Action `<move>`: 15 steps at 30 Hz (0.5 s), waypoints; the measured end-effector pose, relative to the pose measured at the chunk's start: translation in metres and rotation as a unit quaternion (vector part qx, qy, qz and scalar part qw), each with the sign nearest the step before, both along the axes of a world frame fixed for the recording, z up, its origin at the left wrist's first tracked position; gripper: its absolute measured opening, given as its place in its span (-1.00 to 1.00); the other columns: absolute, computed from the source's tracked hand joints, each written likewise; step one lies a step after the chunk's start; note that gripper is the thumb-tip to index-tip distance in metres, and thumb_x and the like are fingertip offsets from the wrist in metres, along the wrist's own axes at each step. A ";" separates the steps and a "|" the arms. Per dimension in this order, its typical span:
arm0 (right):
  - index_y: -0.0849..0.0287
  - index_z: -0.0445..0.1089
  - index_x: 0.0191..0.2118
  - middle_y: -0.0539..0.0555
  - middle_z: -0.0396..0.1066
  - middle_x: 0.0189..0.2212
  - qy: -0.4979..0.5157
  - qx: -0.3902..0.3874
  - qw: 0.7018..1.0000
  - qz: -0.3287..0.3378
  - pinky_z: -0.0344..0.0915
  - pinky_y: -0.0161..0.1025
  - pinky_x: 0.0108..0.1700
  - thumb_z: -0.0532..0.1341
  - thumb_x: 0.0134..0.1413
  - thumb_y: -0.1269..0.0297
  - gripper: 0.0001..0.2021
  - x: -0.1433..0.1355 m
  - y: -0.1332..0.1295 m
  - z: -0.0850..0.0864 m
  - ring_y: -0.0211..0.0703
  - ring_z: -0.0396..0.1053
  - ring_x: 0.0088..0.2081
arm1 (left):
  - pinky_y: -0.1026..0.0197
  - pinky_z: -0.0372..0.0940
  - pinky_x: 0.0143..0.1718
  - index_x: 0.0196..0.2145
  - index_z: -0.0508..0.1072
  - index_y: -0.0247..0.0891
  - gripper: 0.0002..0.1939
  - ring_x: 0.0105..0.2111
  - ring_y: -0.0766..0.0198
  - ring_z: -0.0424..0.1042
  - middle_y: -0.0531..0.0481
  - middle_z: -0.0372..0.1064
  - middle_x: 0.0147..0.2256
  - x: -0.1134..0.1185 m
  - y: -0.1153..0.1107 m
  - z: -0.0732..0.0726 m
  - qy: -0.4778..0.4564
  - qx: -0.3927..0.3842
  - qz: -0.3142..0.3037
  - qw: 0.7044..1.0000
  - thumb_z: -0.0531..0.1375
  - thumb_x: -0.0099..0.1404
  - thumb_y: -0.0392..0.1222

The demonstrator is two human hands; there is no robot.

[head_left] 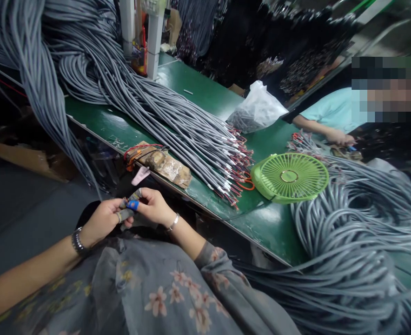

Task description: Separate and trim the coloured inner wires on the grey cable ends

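left hand [101,221] and right hand [154,208] meet, fingers curled nearly closed, just off the green surface [275,235]'s near edge, anything held unclear; small, steady movements would suit such close work.

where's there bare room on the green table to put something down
Best: the green table between green fan, front edge and right-hand coiled cables, though a thin cord crosses its left side. Another patch lies behind the cable bundle, between white posts and plastic bag, with one short grey piece on it. Crowded: left and right ends, under cables.
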State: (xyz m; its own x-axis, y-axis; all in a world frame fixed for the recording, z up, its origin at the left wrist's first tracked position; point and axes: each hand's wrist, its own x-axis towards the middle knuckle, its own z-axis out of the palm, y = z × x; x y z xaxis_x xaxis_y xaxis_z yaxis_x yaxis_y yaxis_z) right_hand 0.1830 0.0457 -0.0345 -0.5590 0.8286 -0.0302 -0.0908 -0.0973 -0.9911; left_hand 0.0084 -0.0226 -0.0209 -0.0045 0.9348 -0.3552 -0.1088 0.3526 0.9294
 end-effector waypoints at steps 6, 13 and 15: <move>0.09 0.59 -0.25 -0.02 0.55 -0.34 0.044 -0.068 0.996 -0.024 0.46 -0.17 -0.09 0.65 -0.03 -0.15 -0.54 0.009 -0.007 -0.010 -0.14 0.45 -0.26 | 0.22 0.49 -0.54 -0.58 0.63 -0.21 -0.73 -0.62 0.19 0.52 -0.02 0.57 -0.62 0.002 0.003 0.002 -0.085 -0.006 0.108 0.990 0.62 -0.19 -0.21; 0.08 0.52 -0.35 -0.04 0.52 -0.41 0.032 -0.037 0.991 -0.122 0.42 -0.21 -0.20 0.61 0.00 -0.18 -0.54 -0.004 -0.023 -0.025 -0.19 0.37 -0.34 | 0.20 0.52 -0.49 -0.58 0.63 -0.20 -0.72 -0.60 0.18 0.55 -0.01 0.58 -0.61 0.007 0.002 0.001 -0.083 -0.010 0.116 0.990 0.62 -0.22 -0.16; 0.08 0.46 -0.40 -0.06 0.48 -0.46 0.043 -0.044 0.992 -0.110 0.44 -0.21 -0.22 0.62 -0.04 -0.20 -0.50 -0.007 -0.016 -0.021 -0.20 0.37 -0.37 | 0.20 0.52 -0.48 -0.60 0.63 -0.20 -0.71 -0.58 0.17 0.57 -0.04 0.60 -0.60 0.008 -0.001 0.001 -0.058 -0.020 0.085 0.994 0.62 -0.21 -0.11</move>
